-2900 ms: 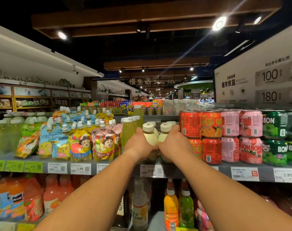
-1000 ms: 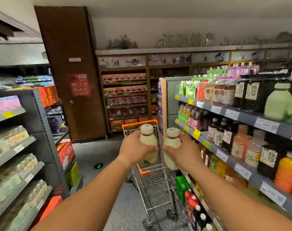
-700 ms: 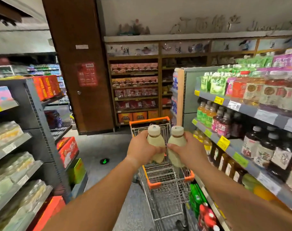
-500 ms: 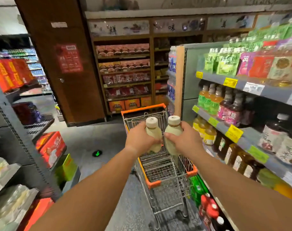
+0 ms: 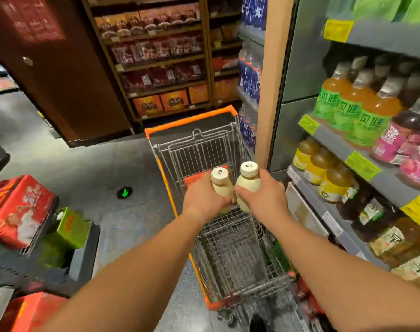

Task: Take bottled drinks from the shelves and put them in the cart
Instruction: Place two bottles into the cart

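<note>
the left hand (image 5: pixel 205 198) grips a small pale cream plastic bottle with a beige screw cap (image 5: pixel 222 188), fingers wrapped round its body below the shoulder. the right hand (image 5: pixel 264 195) grips a second pale cream bottle with a beige cap (image 5: pixel 248 185) the same way. both grips are clenched on the lower half of the bottles, which leaves the caps and necks free and keeps the bottles upright. the two bottles sit just beside each other, close to touching, so both can go down together.

both bottles hang over the open basket of the wire shopping cart with the orange plastic rim (image 5: pixel 197 125), above its middle and not yet resting on the mesh floor. the basket looks empty, though motion blur makes the near end hard to read. the cart stands in the aisle just left of the grey metal drinks shelf (image 5: pixel 362 149), close enough that a turn from the shelf brings the hands over it.

on the right, that shelf carries orange juice bottles with green labels (image 5: pixel 348 111) and short yellow bottles (image 5: pixel 317 168) below them. on the near left are red cartons (image 5: pixel 19 209) and a green box (image 5: pixel 70 226) on a low dark rack. the step in hand, by my reading, is lowering the pair; a drop from this height onto wire could tip them, so an upright hold until contact seems wise.
</note>
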### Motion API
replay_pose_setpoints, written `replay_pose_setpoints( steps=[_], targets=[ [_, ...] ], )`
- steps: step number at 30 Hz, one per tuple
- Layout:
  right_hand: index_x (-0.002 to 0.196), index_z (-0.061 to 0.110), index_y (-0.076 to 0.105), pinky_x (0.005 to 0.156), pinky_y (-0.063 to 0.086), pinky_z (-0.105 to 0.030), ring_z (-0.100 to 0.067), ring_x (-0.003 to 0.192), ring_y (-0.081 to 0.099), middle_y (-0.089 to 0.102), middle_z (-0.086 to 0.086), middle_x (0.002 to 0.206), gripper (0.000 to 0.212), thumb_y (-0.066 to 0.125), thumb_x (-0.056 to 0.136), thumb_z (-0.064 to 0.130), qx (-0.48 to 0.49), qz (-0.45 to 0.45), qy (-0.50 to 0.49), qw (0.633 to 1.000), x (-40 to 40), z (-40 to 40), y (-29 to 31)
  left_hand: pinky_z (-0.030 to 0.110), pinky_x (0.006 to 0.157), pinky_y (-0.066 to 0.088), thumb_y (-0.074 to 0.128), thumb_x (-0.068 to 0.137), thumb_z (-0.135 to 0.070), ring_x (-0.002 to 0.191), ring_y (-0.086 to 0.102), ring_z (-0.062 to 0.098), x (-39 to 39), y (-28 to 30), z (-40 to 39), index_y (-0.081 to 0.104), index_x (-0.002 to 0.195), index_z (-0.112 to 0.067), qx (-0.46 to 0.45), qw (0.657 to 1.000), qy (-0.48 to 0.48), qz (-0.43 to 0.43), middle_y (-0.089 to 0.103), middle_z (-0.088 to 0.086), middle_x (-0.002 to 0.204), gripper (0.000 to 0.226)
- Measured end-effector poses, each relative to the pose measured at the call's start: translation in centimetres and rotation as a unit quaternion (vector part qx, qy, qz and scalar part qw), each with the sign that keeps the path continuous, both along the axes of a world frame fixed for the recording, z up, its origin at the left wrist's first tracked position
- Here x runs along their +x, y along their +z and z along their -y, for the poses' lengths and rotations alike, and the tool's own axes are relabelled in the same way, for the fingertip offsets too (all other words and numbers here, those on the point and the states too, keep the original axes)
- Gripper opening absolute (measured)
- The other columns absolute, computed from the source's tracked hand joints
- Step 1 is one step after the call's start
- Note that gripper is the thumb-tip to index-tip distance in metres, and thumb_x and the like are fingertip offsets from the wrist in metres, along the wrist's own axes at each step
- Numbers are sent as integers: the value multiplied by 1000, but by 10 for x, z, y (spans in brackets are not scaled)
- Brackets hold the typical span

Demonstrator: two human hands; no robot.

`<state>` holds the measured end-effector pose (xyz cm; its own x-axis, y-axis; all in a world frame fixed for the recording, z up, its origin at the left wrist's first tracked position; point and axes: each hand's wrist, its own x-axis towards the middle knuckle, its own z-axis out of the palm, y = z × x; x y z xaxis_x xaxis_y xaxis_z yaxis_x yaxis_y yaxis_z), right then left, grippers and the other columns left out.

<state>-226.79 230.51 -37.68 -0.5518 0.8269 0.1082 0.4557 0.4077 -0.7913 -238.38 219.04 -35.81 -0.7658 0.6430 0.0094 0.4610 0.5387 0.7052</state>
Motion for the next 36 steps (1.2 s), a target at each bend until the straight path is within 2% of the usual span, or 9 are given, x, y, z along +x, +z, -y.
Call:
replay_pose_setpoints(
  steps=[6,10,13,16,23,26,31,34,36],
  targets=[
    [123,22,54,88,47,-43,-34,110,55,64,-6,116,59,79,74,42,-39,37,10,998,-89,-91,-102,29,80,51,88,63,-36,101,67,20,-86,-99,-97,55,124,-27,-32,997,63,43,71,-5,106,70],
    [126,19,54,92,44,-41,-33,111,52,63,-7,119,59,79,76,39,-61,58,-9,996,-134,-127,-179,30,76,47,88,63,-31,99,66,24,-130,-176,-145,53,112,-28,-46,992,93,72,68,-5,101,61],
    [127,14,54,94,43,-42,-34,112,53,64,-11,118,59,79,78,35,-86,66,-22,994,-165,-146,-248,30,69,43,86,65,-32,94,66,30,-154,-246,-171,42,101,-31,-58,988,103,94,59,-11,82,57],
    [131,14,52,97,44,-43,-33,114,55,63,-12,120,61,78,79,32,-129,85,-52,987,-193,-163,-323,36,68,49,86,64,-34,93,67,33,-174,-328,-188,38,101,-28,-94,986,100,96,62,-6,82,60],
    [114,18,53,79,41,-28,-22,88,57,57,2,91,48,81,76,26,-163,80,-115,977,-245,-206,-464,30,63,39,83,63,-41,91,68,29,-201,-487,-224,35,95,-35,-137,981,87,110,71,1,94,59],
    [109,15,53,77,41,-27,-26,89,62,60,-2,91,40,77,78,17,-181,69,-103,976,-260,-218,-502,28,64,37,80,66,-47,89,68,26,-210,-524,-239,37,93,-36,-134,981,91,108,71,-3,93,52],
    [115,14,52,85,48,-37,-30,99,62,63,-9,106,43,75,80,22,-158,105,-137,972,-283,-235,-518,34,65,47,68,75,-63,87,67,29,-229,-548,-267,45,101,-30,-93,984,95,116,70,0,94,48],
    [126,8,50,96,47,-39,-33,112,57,57,-15,122,47,70,85,17,-165,96,-130,973,-292,-239,-517,37,79,51,74,78,-53,100,63,28,-242,-550,-278,53,111,-23,-95,986,73,113,64,3,109,50],
    [136,6,44,102,42,-39,-34,119,53,49,-16,133,56,68,87,16,-164,101,-135,972,-294,-235,-515,39,91,45,73,83,-47,113,54,30,-245,-551,-280,52,126,-16,-134,984,55,106,55,10,128,57]
  ],
)
